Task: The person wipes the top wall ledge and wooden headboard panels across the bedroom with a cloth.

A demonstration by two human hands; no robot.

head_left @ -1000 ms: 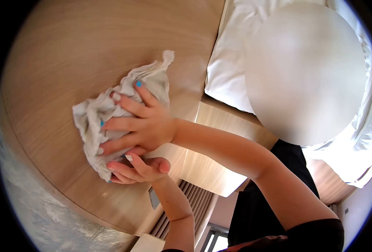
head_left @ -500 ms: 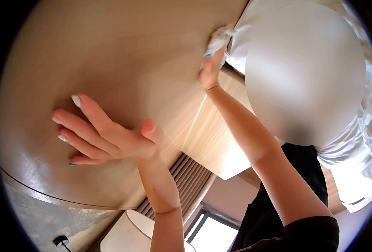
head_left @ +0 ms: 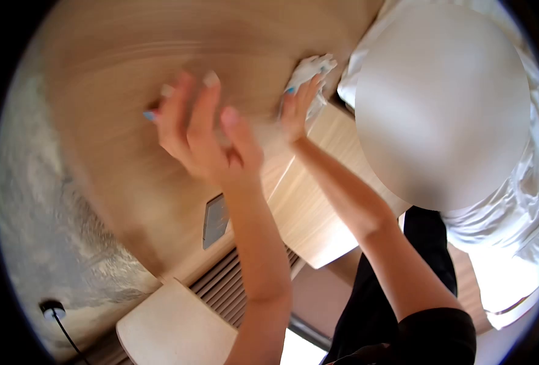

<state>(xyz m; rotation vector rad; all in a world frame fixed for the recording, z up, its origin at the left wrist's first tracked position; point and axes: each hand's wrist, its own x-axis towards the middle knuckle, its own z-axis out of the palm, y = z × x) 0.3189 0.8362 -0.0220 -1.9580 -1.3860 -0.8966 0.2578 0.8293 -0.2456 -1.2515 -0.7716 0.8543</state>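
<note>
One left hand (head_left: 208, 143): open, fingers parted and loosely bent, thumb standing apart; blurred, one blue nail at the outer finger and pale nails beside it. Positioned in front of a large wood-grain panel (head_left: 111, 79); whether it touches the panel cannot be told.

One right hand (head_left: 300, 115): fingers extended along a cloth, thumb to one side with a blue nail; whether the fingers grip the cloth or merely lie on it cannot be told.

One white cloth (head_left: 304, 68): crumpled, lying between the right hand and the panel, near the panel's edge, just beside white fabric (head_left: 491, 255).

One light wooden ledge (head_left: 315, 210): below the right hand, adjoining the panel.

One grey rectangular plate (head_left: 214, 220): on the panel, just beside the left forearm.

One slatted strip (head_left: 220, 286): partly behind that forearm.

One cream, curved-edged object (head_left: 175, 325): at the bottom, near the strip.

One mottled grey wall surface (head_left: 44, 201): at the far left.

One round black fitting (head_left: 51, 307): dark cord attached.
</note>
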